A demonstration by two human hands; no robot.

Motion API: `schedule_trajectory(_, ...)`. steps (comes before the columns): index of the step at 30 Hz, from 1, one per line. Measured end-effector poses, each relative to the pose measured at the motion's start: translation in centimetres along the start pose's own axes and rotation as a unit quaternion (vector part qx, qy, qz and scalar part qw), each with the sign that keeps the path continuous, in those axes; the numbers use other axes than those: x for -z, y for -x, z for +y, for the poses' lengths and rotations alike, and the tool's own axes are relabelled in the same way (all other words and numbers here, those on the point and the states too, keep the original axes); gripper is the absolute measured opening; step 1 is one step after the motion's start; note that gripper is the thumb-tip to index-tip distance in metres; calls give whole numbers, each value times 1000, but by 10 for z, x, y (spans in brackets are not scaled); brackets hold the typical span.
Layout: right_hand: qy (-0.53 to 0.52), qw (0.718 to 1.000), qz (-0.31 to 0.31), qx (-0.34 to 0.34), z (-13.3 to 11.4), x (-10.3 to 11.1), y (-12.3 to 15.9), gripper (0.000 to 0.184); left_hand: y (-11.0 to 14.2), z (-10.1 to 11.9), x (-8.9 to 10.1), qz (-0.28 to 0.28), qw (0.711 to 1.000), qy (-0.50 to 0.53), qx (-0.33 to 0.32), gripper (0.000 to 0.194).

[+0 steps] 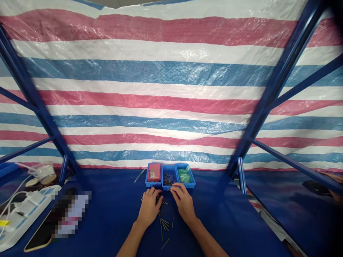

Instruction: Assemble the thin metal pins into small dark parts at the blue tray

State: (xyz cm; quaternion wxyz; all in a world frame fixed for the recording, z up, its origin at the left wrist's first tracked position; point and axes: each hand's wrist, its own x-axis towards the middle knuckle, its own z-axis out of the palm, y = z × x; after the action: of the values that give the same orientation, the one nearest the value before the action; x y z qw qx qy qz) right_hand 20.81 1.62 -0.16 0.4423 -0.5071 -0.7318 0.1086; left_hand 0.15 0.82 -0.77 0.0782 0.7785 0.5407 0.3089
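My left hand (150,205) rests low over a small pile of thin, dark and brass-coloured rods (165,203) that look like drill bits. Its thumb stands apart from the fingers, and part of the pile is hidden beneath. At the front edge of the middle blue bin (169,169), my right hand (184,201) pinches thumb and fingertips together; what lies between them is too small to make out. More dark rods (168,179) lie inside that bin. Between my forearms, several loose rods (164,224) are scattered on the blue table, with a single rod (165,243) nearer to me.
Left of the middle bin, another bin holds a red packet (154,172); the right one holds green packets (184,175). A pen (139,175) lies beside them. Further left are a phone (40,232) and a power strip (29,214). Blue frame posts (249,135) flank a striped sheet (160,107).
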Motion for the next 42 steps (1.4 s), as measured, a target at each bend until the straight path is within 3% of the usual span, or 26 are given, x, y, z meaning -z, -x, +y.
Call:
schedule_trajectory(4,4,1000,20,5,-2,1,-1,31,0,3,3,-4,1000,1,4,24)
schedule_trajectory(8,-71,997,23,0,-1,2,-2,29,0,3,3,-7,1000,4,3,25)
schedule_trajectory(12,-179,982,0,-64,1,4,-4,34,0,2,3,-4,1000,7,1,25)
schedule_trajectory(16,-220,967,12,-129,2,4,-4,42,1,1,2,0,1000,7,0,24)
schedule_trajectory(36,-93,994,-6,-57,-3,2,-5,24,0,2,7,-12,1000,7,-3,25)
schedule_trajectory(42,-70,996,-39,-38,-3,1,-3,20,1,1,6,-7,1000,9,-6,25)
